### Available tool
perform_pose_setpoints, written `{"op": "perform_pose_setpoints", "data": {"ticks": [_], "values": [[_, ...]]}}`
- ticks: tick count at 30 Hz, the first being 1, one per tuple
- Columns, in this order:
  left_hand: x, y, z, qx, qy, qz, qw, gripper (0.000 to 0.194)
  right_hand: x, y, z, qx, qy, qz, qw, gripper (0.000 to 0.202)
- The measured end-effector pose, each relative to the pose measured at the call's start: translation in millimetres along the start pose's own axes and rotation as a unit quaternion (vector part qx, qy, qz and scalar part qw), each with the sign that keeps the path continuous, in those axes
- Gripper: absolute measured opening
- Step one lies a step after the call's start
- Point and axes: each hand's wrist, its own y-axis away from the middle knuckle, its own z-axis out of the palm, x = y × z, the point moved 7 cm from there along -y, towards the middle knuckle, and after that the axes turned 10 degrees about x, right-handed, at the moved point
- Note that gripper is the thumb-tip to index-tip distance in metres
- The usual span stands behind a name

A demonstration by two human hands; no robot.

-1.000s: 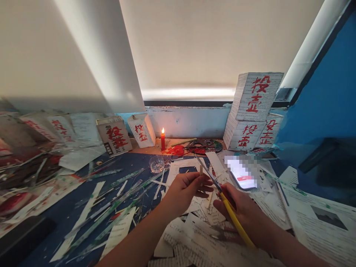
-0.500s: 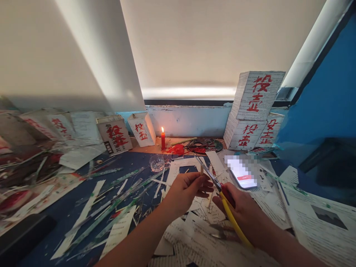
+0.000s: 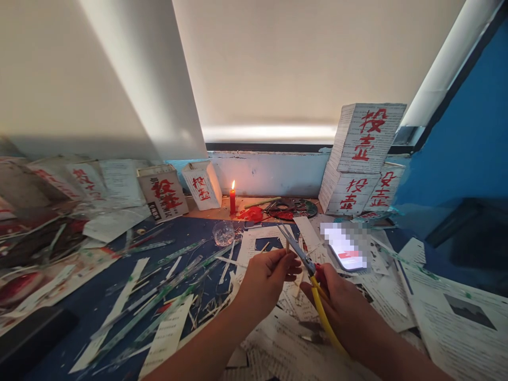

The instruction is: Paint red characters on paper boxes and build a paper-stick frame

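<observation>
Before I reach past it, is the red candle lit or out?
Lit: a flame stands at the tip of the upright red candle.

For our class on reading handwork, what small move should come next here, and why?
Probably ease the scissors in so that the pale stick sits between their blades: the left hand pinches the stick upright, and the right hand holds the scissors near it, blades slightly apart.
</observation>
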Motion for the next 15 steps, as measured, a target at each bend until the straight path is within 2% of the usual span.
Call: {"op": "perform_pose_setpoints", "data": {"ticks": [9, 15], "values": [[0.0, 0.9, 0.3, -0.004, -0.02, 0.016, 1.0, 0.033, -0.4, 5.7, 1.9, -0.033, -0.025, 0.012, 0.999, 0.043], [-1.7, 0.5, 1.2, -0.008, -0.028, 0.013, 0.999, 0.034, -1.5, 6.3, 1.4, -0.047, -0.015, 0.003, 0.999, 0.043]]}}
